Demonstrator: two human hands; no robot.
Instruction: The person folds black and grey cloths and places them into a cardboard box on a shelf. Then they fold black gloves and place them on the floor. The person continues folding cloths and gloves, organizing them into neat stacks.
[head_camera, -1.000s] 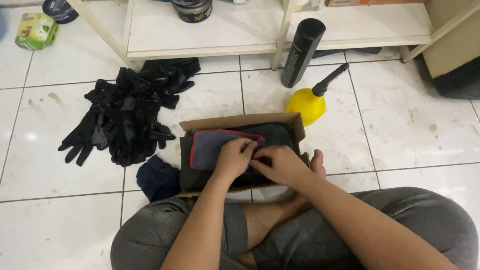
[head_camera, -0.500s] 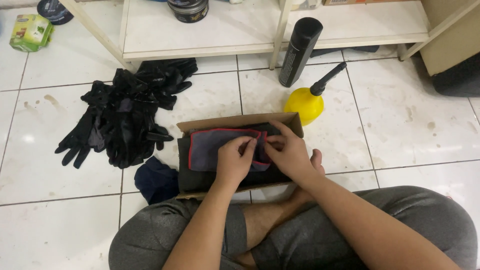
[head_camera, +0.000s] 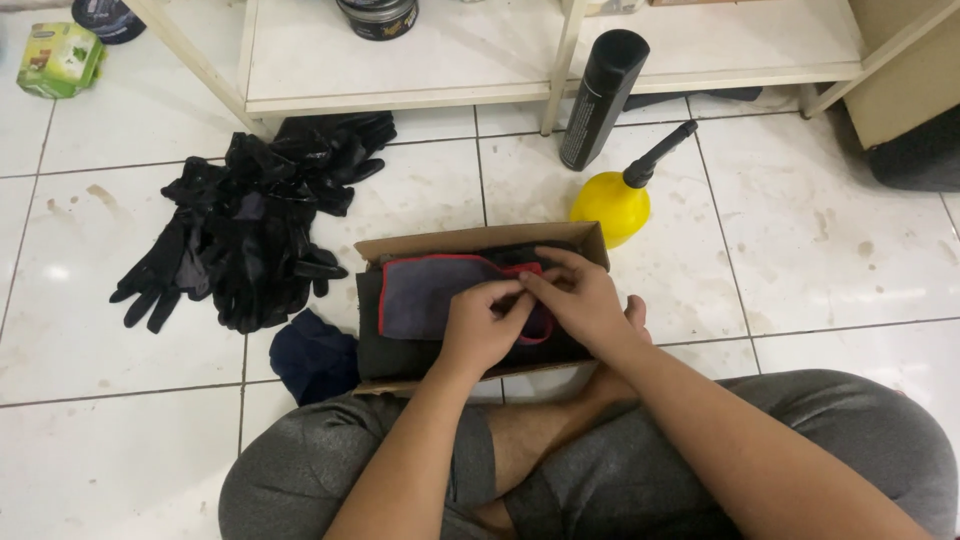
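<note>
A grey cloth with red edging (head_camera: 430, 293) lies on top of the contents of an open cardboard box (head_camera: 470, 243) that sits on the tiled floor (head_camera: 840, 260) in front of the seated person's crossed legs. Both hands meet over its right end: the left hand (head_camera: 482, 328) has thumb and forefinger pinched closed on the red hem, and the right hand (head_camera: 578, 297) is curled over the same spot with its fingertips on the fabric, though how firmly it grips is hard to tell from above. The hold looks like a light pinch on the hem only, so the cloth could slip free or bunch at that end. A pull might also drag up the dark fabric beneath it or tip the shallow box. Under the grey cloth the box holds dark, folded textiles, their number unclear. Just left of the box lies a dark blue bundle (head_camera: 312, 355), and beyond it a heap of black gloves (head_camera: 250, 235). A yellow spray bottle (head_camera: 612, 205) stands right behind the box, close enough to be knocked, beside a tall black canister (head_camera: 603, 95) at the foot of a white shelf (head_camera: 480, 60).
</note>
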